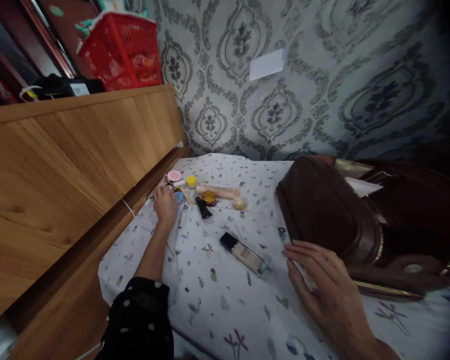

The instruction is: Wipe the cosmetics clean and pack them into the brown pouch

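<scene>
- Head view: two bare hands over a printed white sheet (225, 302), with a bunch of makeup bits lying around on it.
- Left hand (165, 204) is at the far left of the pile, fingers curled down around the small stuff. Can't tell if that grip is closed on anything, since the hand itself blocks the view.
- Right next to those fingers: a blue round thing (179, 197), and a pink disc (174, 175) just beyond.
- Right hand (326, 285) is low beside the bag (322, 205), palm down. That grip is loose and open, fingers together, thumb split off, and I can't see anything held in it.
- Bottle (246, 256) lies on its side between the hands, nearer the right one. Black cap points up-left, clear end towards the right hand.
- Rest of the pile, right of the left hand: yellow jar (191, 181), long peach tube (225, 192), amber jar (209, 198) in front of that tube, black tube (203, 208), plus some pale rounded thing (239, 203) I can't really make out.
- Bag's brown and has a white card (362, 186) poking up.
- Up top left, a red basket (123, 50) sits on the wooden ledge (142, 92) against the patterned wall (225, 95).
- Left sleeve (140, 320) is black with pale dots, btw.
</scene>
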### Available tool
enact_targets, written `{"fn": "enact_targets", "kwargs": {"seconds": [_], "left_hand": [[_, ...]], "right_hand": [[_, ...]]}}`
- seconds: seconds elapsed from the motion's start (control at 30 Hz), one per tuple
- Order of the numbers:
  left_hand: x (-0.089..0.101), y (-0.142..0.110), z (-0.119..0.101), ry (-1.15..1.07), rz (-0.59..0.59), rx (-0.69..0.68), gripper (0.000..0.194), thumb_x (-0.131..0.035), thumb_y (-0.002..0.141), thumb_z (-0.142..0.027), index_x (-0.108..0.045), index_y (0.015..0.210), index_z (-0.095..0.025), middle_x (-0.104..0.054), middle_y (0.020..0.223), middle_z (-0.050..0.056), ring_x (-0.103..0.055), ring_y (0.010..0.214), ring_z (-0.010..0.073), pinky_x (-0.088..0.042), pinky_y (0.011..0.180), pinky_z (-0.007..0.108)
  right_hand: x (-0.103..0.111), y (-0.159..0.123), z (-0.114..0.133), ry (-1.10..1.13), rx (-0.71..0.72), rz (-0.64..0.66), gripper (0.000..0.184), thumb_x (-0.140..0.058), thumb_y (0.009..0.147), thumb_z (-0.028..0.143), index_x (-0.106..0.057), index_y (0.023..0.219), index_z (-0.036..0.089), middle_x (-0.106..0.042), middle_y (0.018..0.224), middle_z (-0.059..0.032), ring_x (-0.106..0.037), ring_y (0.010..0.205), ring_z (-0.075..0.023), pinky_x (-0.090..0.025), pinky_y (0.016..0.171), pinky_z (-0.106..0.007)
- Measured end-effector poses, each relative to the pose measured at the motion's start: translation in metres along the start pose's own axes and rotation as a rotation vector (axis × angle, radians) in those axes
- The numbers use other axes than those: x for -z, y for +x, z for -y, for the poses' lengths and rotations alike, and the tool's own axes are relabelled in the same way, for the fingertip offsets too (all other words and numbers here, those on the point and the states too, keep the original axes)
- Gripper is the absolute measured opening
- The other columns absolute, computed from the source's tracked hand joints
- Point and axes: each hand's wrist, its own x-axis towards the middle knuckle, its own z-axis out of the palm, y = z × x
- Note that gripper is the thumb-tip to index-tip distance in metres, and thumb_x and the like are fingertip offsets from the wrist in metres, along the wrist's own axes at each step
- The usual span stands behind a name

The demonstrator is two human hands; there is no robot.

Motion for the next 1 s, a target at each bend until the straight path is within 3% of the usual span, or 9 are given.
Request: {"fn": "enact_targets", "kwargs": {"seconds": [0.1, 0.2, 0.5, 0.63, 0.87, 1.0], "left_hand": [[0.003, 0.006, 0.013, 0.051, 0.054, 0.117, 0.034, -0.04, 0.096, -0.027, -0.059, 0.121, -0.014, -0.063, 0.118, 0.021, -0.057, 0.111, 0.0342, -0.048, 0.085, 0.044], [0.005, 0.007, 0.016, 0.085, 0.115, 0.127, 0.034, -0.039, 0.097, -0.03, -0.061, 0.119, -0.017, -0.067, 0.114, 0.016, -0.06, 0.106, 0.0311, -0.049, 0.082, 0.04], [-0.012, -0.024, -0.03, 0.109, 0.276, -0.162, 0.035, -0.039, 0.095, -0.018, -0.059, 0.123, -0.014, -0.064, 0.126, 0.016, -0.049, 0.125, 0.0318, -0.048, 0.094, 0.041], [-0.017, -0.035, -0.038, 0.108, 0.319, -0.218, 0.039, -0.04, 0.091, -0.008, -0.057, 0.127, -0.012, -0.061, 0.129, 0.019, -0.043, 0.131, 0.0337, -0.048, 0.095, 0.043], [-0.007, -0.017, -0.024, 0.063, 0.283, -0.178, 0.034, -0.04, 0.093, -0.012, -0.065, 0.116, -0.018, -0.069, 0.117, 0.012, -0.059, 0.115, 0.0262, -0.049, 0.093, 0.036], [0.008, 0.004, 0.002, 0.057, 0.18, -0.029, 0.042, -0.032, 0.096, -0.014, -0.059, 0.129, -0.019, -0.066, 0.126, 0.011, -0.061, 0.115, 0.025, -0.047, 0.095, 0.035]], "right_hand": [[0.0, 0.001, 0.001, 0.019, 0.019, -0.002, 0.012, -0.053, 0.092, 0.022, -0.064, 0.097, 0.021, -0.072, 0.09, -0.0074, -0.069, 0.09, -0.025, -0.055, 0.078, -0.04], [0.0, 0.002, 0.002, 0.05, -0.006, 0.013, 0.013, -0.053, 0.092, 0.023, -0.065, 0.097, 0.021, -0.072, 0.088, -0.0068, -0.069, 0.089, -0.0247, -0.056, 0.078, -0.04], [-0.003, 0.002, 0.002, 0.084, -0.028, 0.046, 0.015, -0.051, 0.093, 0.025, -0.066, 0.096, 0.022, -0.071, 0.083, -0.0057, -0.069, 0.082, -0.0236, -0.058, 0.072, -0.037], [-0.003, 0.002, 0.002, 0.096, -0.015, 0.046, 0.014, -0.052, 0.093, 0.024, -0.066, 0.095, 0.022, -0.07, 0.082, -0.0055, -0.069, 0.081, -0.0225, -0.058, 0.07, -0.035], [-0.005, -0.001, 0.001, 0.07, -0.032, 0.07, 0.015, -0.05, 0.094, 0.026, -0.065, 0.095, 0.022, -0.07, 0.082, -0.0053, -0.069, 0.08, -0.0223, -0.057, 0.069, -0.035], [-0.003, 0.003, 0.004, 0.077, -0.021, 0.061, 0.015, -0.049, 0.095, 0.024, -0.064, 0.095, 0.022, -0.069, 0.081, -0.0053, -0.069, 0.078, -0.0213, -0.057, 0.068, -0.033]]}}
